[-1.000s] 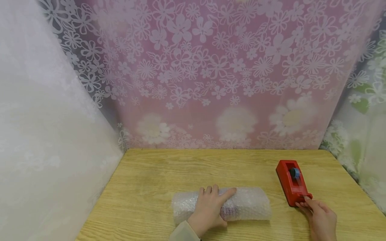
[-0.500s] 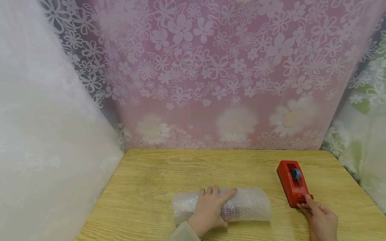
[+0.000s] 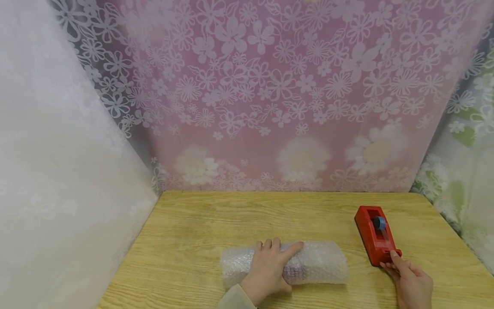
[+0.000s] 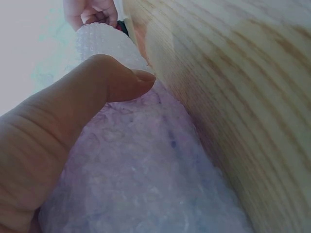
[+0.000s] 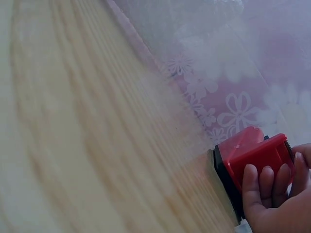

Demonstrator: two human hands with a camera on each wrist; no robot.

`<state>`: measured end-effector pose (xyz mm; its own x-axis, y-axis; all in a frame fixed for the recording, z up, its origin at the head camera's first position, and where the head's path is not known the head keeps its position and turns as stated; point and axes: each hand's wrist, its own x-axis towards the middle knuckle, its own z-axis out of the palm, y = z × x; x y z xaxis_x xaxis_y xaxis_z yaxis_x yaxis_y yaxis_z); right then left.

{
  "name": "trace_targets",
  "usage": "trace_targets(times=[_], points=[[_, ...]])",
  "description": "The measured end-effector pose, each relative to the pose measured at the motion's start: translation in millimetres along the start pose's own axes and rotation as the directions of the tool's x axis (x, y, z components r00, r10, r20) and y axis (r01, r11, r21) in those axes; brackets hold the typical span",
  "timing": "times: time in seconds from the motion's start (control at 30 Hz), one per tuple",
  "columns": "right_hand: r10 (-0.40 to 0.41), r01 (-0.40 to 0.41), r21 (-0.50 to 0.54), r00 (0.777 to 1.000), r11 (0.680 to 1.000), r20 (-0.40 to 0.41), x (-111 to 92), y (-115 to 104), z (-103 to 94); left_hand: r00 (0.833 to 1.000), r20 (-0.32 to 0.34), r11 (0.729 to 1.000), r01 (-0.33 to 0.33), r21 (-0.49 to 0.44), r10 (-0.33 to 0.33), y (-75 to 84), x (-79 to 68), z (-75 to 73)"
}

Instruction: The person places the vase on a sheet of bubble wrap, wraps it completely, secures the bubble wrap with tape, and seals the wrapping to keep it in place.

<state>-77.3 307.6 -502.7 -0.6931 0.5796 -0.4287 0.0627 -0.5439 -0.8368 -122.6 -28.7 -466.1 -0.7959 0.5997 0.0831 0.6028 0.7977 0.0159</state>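
A cylindrical bundle of bubble wrap (image 3: 322, 262) lies sideways on the table, something purplish showing through it. My left hand (image 3: 266, 270) grips it across the middle, fingers over the top; in the left wrist view its thumb (image 4: 92, 92) lies bent along the wrap. On the right stands a red tape dispenser (image 3: 372, 240) with a small roll of tape (image 3: 379, 222). My right hand (image 3: 413, 281) holds its front end, thumb on top by the cutter and other fingers against the front face (image 5: 262, 162). Whether the thumb and forefinger pinch the tape end cannot be made out.
The wood-grain table (image 3: 193, 219) reaches back to a pink flowered curtain (image 3: 247, 107). A whitish sheet (image 3: 58, 171) hangs along the left side, and a green-and-white flowered one (image 3: 467, 184) along the right.
The dispenser and right hand have shifted very slightly right in the head view, and the right thumb sits a little higher on the dispenser's front. My left hand and the bundle stay put.
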Motion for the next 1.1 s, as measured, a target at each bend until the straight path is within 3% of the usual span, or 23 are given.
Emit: trace_targets(times=[0.23,0.63,1.0,1.1], points=[[-0.039,0.039,0.019,0.999,0.999,0.007,4.2,7.3,-1.6,1.000,-0.018,1.000,-0.004,0.004,0.004,-0.1,-1.1,-0.7],[-0.139,0.120,0.195,0.986,0.973,0.089,6.9,16.1,-4.8,0.999,-0.035,1.000,-0.015,0.005,0.015,-1.0,-1.2,0.3],[-0.034,0.021,0.118,0.994,0.993,0.104,-0.5,1.3,-3.9,0.999,-0.043,1.000,-0.016,0.008,0.016,-0.2,-0.9,-0.2],[-0.012,0.004,0.092,0.997,0.996,0.077,-2.0,-2.0,-1.2,0.999,-0.044,1.000,-0.015,0.013,0.016,-0.5,-0.6,0.5]])
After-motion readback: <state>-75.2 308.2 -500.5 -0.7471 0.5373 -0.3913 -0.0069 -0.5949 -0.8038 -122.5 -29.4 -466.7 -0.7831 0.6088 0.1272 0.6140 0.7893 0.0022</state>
